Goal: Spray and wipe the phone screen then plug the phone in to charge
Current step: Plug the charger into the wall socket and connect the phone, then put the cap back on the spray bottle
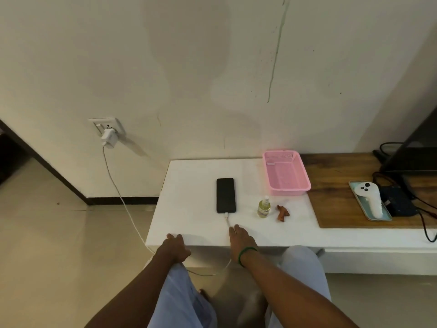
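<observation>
A black phone (225, 195) lies screen-up on the white table (189, 185), its screen dark. A white cable (123, 197) is plugged into its near end and runs off the table edge up to a white charger (109, 138) in the wall socket (106, 124). A small spray bottle of yellowish liquid (264, 207) stands to the right of the phone, with a crumpled brown cloth (282, 213) beside it. My left hand (175, 247) rests on the table's front edge. My right hand (241, 240) lies flat on the table beside the cable, fingers straight.
A pink plastic basket (287, 174) sits at the table's back right. Farther right, a wooden board (335, 197) carries a white controller on a light tray (370, 201), black cables (425, 223) and a dark device (399, 202). My knees are below the table edge.
</observation>
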